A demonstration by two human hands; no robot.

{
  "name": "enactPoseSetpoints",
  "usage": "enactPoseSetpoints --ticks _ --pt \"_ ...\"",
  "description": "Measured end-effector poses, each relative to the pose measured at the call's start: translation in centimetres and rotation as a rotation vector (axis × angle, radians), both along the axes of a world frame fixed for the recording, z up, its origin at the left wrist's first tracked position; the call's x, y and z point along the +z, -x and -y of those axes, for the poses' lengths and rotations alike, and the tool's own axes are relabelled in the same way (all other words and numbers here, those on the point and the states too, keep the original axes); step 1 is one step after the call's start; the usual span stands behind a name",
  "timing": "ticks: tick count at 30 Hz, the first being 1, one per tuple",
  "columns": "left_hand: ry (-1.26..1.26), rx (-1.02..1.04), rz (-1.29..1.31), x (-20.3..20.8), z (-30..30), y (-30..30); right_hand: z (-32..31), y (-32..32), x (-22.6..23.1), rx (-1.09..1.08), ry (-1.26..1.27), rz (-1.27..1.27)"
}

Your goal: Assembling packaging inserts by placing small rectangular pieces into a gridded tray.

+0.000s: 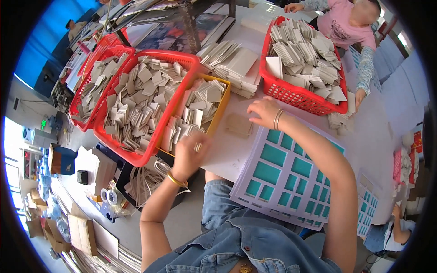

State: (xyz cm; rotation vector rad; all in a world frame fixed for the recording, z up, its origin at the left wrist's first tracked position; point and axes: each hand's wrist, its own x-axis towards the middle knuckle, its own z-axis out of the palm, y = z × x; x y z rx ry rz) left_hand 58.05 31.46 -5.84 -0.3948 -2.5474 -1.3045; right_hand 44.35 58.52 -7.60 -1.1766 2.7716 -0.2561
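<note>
My left hand [192, 152], smeared by motion, is at the near end of a yellow box [222, 105] filled with small grey-white card pieces [207, 93]. A small pale piece shows by its fingers, but whether they hold it cannot be made out. My right hand [265, 113] hovers over the table with bent, slightly parted fingers and nothing visible in them. Just left of it lies a thin brownish card stack [239, 125]. Under my right forearm spreads a pile of white sheets [250, 186] with teal rectangles [269, 170] in a grid.
Red baskets of card pieces stand left [136, 160] and right [296, 96]. Between them are stacked larger cards [239, 63]. A metal frame [189, 25] rises at the back. Across the table, a person in pink [339, 22] reaches beside the right basket. Cords [145, 182] hang lower left.
</note>
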Motion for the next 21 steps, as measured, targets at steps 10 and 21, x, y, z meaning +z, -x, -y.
enactPoseSetpoints --ticks 10,21 --pt "0.082 -0.007 -0.037 0.5 0.9 5.4 1.3 2.2 1.5 -0.235 0.152 -0.088" --pt "0.122 -0.096 -0.139 3.1 -0.8 7.7 4.7 10.2 2.0 -0.467 0.184 -0.447"
